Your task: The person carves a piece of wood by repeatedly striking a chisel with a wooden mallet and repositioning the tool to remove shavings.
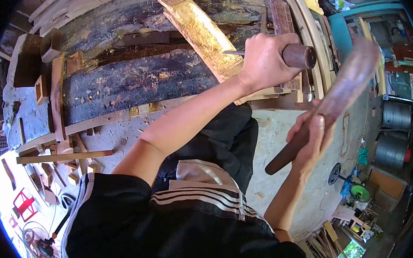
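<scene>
My left hand [270, 58] is wrapped round the dark wooden handle of a chisel [300, 56], whose metal blade points left over a light wooden board [203, 30]. The board lies slanted across the dark, worn workbench [135, 86]. Whether the blade tip touches the board I cannot tell. Closed round a dark wooden mallet [342, 94] is my right hand [311, 137], to the right of and below the left. The mallet is raised at a slant, its upper end blurred by motion.
Wood blocks [29, 60] stand at the bench's left end. Long wooden strips [306, 38] lie along its right end. A wooden bar [65, 156] and offcuts sit below the bench's left part. Metal drums [396, 115] and a green fan [360, 193] are at the right.
</scene>
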Available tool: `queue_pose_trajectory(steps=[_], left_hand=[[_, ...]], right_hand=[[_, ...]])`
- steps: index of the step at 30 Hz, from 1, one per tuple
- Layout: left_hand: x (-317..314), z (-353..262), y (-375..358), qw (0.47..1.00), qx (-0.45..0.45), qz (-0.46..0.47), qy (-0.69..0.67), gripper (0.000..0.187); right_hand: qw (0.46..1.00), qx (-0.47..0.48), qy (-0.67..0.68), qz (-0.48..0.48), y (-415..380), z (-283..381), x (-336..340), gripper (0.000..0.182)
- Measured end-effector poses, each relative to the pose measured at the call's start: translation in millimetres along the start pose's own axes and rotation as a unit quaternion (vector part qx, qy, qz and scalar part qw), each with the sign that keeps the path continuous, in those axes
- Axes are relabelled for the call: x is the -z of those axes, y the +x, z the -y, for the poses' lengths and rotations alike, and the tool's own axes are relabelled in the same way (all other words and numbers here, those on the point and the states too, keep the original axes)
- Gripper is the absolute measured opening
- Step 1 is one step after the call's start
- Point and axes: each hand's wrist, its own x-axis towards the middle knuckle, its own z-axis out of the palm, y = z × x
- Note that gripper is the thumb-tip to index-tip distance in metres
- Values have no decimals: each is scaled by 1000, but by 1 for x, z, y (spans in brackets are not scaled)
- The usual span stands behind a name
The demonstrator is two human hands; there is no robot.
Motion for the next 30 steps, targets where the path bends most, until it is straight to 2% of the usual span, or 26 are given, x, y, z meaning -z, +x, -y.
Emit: queue_pose_trajectory(steps=[3,7,10,12,16,21,23,24,27,28,30], left_hand=[[2,2,4,1000,7,22,-17,26],[-2,13,3,1000,6,-6,-1,25],[3,13,1,999,35,28,6,23],[4,13,4,1000,19,0,4,23],[3,11,11,999,41,-12,-27,23],[5,13,13,998,54,-23,-26,24],[8,13,13,998,59,-21,-22,24],[8,12,14,998,60,-19,-19,23],[2,13,14,997,62,-34,-29,21],[0,14,12,997,60,-33,-31,21],[1,16,14,995,61,-59,-43,21]], right_hand=[[1000,20,9,4,8,12,1,52],[998,40,-29,27,14,8,-5,53],[997,32,-56,35,14,7,-10,56],[998,48,-43,27,19,11,-7,57],[998,51,-21,8,27,33,-11,61],[992,92,-85,30,37,34,-15,67],[995,91,31,27,37,42,-13,59],[995,91,30,27,37,39,-14,59],[995,56,-82,25,42,26,-21,50],[971,-25,-214,98,45,37,-27,49],[955,30,-260,137,50,42,-17,51]])
